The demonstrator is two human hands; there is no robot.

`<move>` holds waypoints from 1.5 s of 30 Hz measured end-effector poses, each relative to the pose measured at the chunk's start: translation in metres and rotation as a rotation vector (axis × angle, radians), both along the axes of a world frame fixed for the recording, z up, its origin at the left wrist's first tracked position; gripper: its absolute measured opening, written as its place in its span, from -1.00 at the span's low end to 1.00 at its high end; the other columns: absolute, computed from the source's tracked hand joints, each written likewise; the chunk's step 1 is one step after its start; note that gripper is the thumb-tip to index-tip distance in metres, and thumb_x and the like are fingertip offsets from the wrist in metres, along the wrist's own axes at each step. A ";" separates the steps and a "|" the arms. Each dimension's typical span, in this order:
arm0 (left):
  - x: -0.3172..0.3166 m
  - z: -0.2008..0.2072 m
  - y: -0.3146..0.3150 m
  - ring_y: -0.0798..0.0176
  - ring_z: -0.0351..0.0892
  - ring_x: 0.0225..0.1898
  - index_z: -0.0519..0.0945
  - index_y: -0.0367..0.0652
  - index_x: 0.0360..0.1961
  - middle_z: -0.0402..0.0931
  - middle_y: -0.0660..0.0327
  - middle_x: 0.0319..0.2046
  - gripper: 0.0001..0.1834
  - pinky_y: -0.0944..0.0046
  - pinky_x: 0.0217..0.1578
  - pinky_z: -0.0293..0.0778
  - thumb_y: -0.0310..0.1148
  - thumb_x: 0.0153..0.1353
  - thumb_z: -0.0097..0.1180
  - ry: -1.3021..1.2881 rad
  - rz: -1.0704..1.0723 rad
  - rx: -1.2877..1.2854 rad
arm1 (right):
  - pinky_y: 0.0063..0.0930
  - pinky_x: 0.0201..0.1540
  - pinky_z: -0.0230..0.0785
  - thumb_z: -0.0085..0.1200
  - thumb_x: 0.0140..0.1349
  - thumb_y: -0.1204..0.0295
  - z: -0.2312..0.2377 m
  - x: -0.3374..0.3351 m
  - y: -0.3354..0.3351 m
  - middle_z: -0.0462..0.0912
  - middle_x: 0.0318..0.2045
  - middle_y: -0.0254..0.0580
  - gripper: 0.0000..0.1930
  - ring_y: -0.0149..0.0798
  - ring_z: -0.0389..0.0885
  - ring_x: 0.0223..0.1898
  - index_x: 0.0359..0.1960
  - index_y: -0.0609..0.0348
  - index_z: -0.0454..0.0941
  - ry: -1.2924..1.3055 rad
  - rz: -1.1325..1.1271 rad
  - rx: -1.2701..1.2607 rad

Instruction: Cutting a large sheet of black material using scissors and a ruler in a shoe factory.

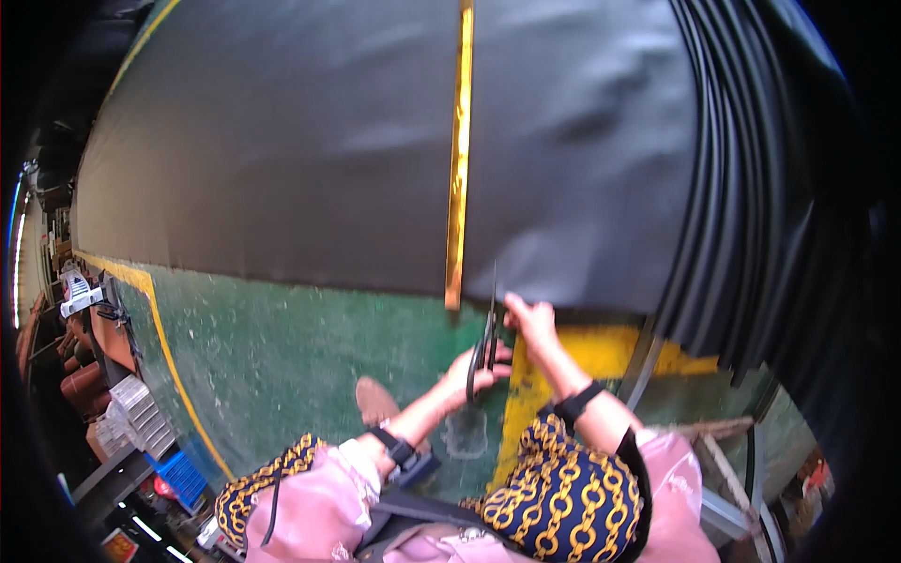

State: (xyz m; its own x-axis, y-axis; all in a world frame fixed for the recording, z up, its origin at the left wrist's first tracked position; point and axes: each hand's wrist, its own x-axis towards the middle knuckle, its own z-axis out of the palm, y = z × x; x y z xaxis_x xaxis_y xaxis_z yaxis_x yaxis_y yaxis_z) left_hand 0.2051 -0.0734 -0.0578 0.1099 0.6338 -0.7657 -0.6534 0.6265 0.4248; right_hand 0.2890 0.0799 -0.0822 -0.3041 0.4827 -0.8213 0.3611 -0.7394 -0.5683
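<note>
No lettering can be read; the small red-and-yellow panel (120, 545) at lower left perhaps bears blurred print.

1. Lower left and lower right of the frame: glossy pale-pink sleeves (678, 507), with small whitish motifs.
2. Below centre: a black band on each wrist, the left band (396, 448) bulkier than the right band (577, 403).
3. Bottom, either side of centre: navy cloth (572, 493) printed with gold chain links.
4. Left of centre, low: a round-toed brownish shoe (375, 398).
</note>
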 end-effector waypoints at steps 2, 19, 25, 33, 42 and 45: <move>0.007 -0.004 -0.001 0.14 0.47 0.02 0.18 -0.25 0.21 0.32 0.07 0.13 -0.29 0.24 0.00 0.41 -0.41 0.02 0.18 -0.020 0.027 0.023 | -0.54 -0.51 0.31 0.17 0.07 0.30 -0.005 0.005 -0.002 0.51 -0.66 -0.33 -0.78 -0.45 0.47 -0.62 -0.52 0.21 0.53 0.018 -0.069 0.001; 0.006 0.012 -0.003 0.20 0.59 -0.19 0.22 -0.36 0.18 0.40 -0.03 0.05 -0.34 0.35 -0.23 0.50 -0.49 0.00 0.07 0.261 -0.047 -0.038 | -0.51 -0.36 0.45 0.26 0.04 0.20 -0.002 0.003 -0.007 0.59 -0.58 -0.23 -0.68 -0.35 0.58 -0.54 -0.50 0.27 0.58 0.103 -0.070 -0.087; 0.006 0.018 -0.002 0.23 0.62 -0.34 0.21 -0.39 0.16 0.36 -0.09 0.08 -0.40 0.39 -0.34 0.51 -0.52 0.04 0.02 0.250 0.031 -0.050 | -0.50 -0.30 0.41 0.26 0.04 0.15 -0.003 -0.001 -0.002 0.59 -0.60 -0.26 -0.64 -0.36 0.58 -0.51 -0.54 0.27 0.59 0.029 0.062 -0.046; 0.006 0.010 0.011 0.19 0.59 -0.19 0.21 -0.34 0.17 0.37 -0.02 0.07 -0.32 0.32 -0.17 0.47 -0.40 -0.03 0.10 0.353 -0.065 0.042 | -0.53 -0.29 0.42 0.27 0.04 0.22 -0.014 0.009 -0.006 0.60 -0.50 -0.33 -0.70 -0.43 0.55 -0.48 -0.36 0.21 0.59 0.157 -0.044 -0.121; 0.005 0.010 0.008 0.13 0.57 -0.11 0.21 -0.30 0.19 0.34 -0.02 0.09 -0.33 0.26 -0.15 0.50 -0.53 -0.06 -0.01 0.412 -0.086 -0.006 | -0.56 -0.26 0.38 0.27 0.04 0.21 -0.006 0.006 -0.007 0.60 -0.50 -0.36 -0.71 -0.46 0.54 -0.45 -0.38 0.18 0.60 0.200 -0.064 -0.179; 0.004 0.014 0.013 0.12 0.56 -0.10 0.21 -0.29 0.19 0.34 -0.02 0.10 -0.33 0.26 -0.17 0.51 -0.55 -0.07 -0.03 0.378 -0.063 -0.026 | -0.56 -0.26 0.36 0.27 0.04 0.21 -0.009 0.009 -0.006 0.60 -0.50 -0.36 -0.72 -0.47 0.53 -0.45 -0.38 0.17 0.60 0.200 -0.048 -0.188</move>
State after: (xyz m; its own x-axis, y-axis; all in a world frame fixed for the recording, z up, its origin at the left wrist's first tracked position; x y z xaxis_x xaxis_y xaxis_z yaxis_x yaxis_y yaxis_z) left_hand 0.2089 -0.0609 -0.0441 -0.1454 0.6147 -0.7752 -0.4132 0.6742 0.6121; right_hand 0.2985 0.0739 -0.0907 -0.4500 0.3450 -0.8237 0.2171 -0.8524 -0.4756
